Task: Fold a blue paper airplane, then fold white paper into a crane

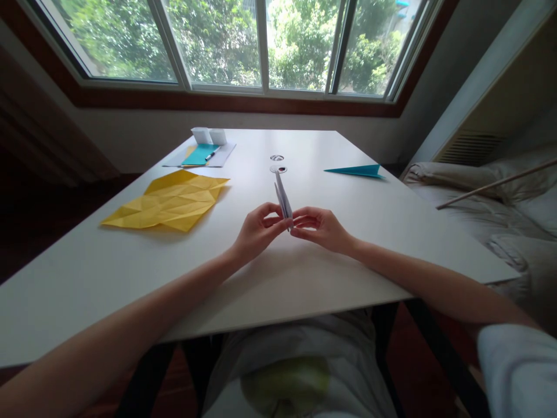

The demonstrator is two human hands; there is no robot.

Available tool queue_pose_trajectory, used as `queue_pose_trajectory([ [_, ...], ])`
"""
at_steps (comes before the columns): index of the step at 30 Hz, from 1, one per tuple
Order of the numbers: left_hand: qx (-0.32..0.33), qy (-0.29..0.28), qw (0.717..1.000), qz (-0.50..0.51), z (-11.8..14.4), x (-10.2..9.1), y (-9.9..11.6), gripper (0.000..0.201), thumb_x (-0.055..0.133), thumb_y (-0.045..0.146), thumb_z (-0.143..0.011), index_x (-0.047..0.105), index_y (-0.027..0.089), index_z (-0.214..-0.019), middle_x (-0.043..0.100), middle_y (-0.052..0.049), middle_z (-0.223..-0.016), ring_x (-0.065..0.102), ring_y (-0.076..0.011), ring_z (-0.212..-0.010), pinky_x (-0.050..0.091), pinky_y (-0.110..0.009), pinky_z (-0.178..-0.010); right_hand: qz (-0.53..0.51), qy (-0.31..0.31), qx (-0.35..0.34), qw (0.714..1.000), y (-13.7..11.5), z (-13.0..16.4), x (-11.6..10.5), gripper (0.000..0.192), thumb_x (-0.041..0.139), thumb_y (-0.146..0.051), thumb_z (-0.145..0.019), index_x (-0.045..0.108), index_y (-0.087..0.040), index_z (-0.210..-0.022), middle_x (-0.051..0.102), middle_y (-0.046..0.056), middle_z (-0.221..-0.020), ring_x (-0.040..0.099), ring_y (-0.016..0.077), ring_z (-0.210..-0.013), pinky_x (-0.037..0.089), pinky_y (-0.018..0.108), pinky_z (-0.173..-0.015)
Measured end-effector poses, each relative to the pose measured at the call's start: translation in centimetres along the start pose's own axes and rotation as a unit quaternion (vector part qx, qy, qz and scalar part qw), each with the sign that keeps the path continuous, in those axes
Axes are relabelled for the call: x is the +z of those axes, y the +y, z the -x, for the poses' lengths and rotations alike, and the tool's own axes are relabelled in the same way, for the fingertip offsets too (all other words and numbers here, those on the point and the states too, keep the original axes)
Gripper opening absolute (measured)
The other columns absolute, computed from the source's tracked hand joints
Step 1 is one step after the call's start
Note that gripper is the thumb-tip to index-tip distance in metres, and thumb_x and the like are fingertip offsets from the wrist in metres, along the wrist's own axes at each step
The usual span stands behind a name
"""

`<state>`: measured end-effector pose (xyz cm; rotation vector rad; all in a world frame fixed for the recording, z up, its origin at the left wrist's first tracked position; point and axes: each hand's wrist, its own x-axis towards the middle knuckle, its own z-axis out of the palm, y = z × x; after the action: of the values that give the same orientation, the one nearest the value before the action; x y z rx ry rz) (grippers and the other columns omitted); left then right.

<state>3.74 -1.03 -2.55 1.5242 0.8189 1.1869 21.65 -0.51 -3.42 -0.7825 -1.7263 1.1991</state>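
Observation:
Between my two hands, a narrow piece of folded white paper [282,196] stands on edge above the table, its tip pointing away from me. My left hand [260,229] pinches its near end from the left, thumb and fingers pressed together. From the right, my right hand [321,228] grips the same end, fingers bent against it. The paper's inner folds are too small to make out. To the left of my hands lies a creased yellow sheet of paper [172,200]. A blue paper plane [357,170] rests at the far right.
The white table [374,232] reaches toward the window [261,46]. Toward its back left are blue paper [198,155], a marker [212,154], white sheets [225,155] and two white blocks [209,136]. Two round markings [277,158] lie beyond my hands. A padded seat [461,183] stands right.

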Motion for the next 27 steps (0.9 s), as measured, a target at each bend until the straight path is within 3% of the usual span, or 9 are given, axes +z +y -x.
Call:
queue_pose_trajectory([
  [5, -0.02, 0.028, 0.999, 0.005, -0.19, -0.23, 0.16, 0.028, 0.072, 0.03, -0.065, 0.06, 0.013, -0.083, 0.065, -0.003, -0.082, 0.063, -0.0167, -0.074, 0.051, -0.03, -0.07, -0.028, -0.016, 0.002, 0.999, 0.05, -0.08, -0.07, 0.03, 0.07, -0.03, -0.068, 0.062, -0.016, -0.094, 0.068, 0.005, -0.087, 0.065, 0.0175, -0.084, 0.052, 0.035, -0.081],
  [11, -0.037, 0.04, 0.998, 0.012, -0.17, -0.31, 0.11, 0.03, 0.071, 0.034, -0.065, 0.063, 0.013, -0.084, 0.067, -0.004, -0.084, 0.063, -0.0176, -0.073, 0.052, -0.032, -0.072, -0.068, 0.009, 0.019, 0.997, 0.25, -0.46, -0.08, 0.019, 0.066, -0.025, -0.069, 0.062, -0.016, -0.085, 0.068, 0.002, -0.081, 0.064, 0.015, -0.078, 0.051, 0.033, -0.08],
  [19, -0.044, 0.047, 0.998, 0.003, -0.23, -0.39, -0.01, 0.034, 0.072, 0.038, -0.064, 0.063, 0.013, -0.086, 0.067, -0.006, -0.085, 0.064, -0.019, -0.074, 0.053, -0.034, -0.072, -0.079, 0.019, 0.063, 0.995, 0.43, -0.69, -0.43, 0.022, 0.063, -0.027, -0.069, 0.062, -0.015, -0.088, 0.067, 0.003, -0.079, 0.063, 0.014, -0.073, 0.052, 0.034, -0.074],
  [24, -0.014, 0.02, 0.999, 0.022, -0.32, -0.37, -0.34, 0.035, 0.073, 0.036, -0.065, 0.058, 0.013, -0.087, 0.067, -0.006, -0.089, 0.065, -0.0215, -0.082, 0.052, -0.037, -0.078, -0.045, 0.013, 0.032, 0.998, 0.64, -0.66, -0.5, 0.025, 0.069, -0.032, -0.067, 0.062, -0.015, -0.085, 0.066, 0.003, -0.081, 0.063, 0.0148, -0.075, 0.051, 0.032, -0.072],
  [27, 0.006, 0.012, 1.0, 0.027, -0.42, -0.44, -0.57, 0.042, 0.074, 0.032, -0.065, 0.051, 0.016, -0.097, 0.067, -0.007, -0.096, 0.065, -0.021, -0.086, 0.052, -0.037, -0.079, 0.002, 0.014, 0.008, 1.0, 0.61, -0.55, -0.52, 0.028, 0.069, -0.036, -0.068, 0.062, -0.016, -0.086, 0.066, 0.004, -0.082, 0.063, 0.0168, -0.079, 0.052, 0.033, -0.074],
])
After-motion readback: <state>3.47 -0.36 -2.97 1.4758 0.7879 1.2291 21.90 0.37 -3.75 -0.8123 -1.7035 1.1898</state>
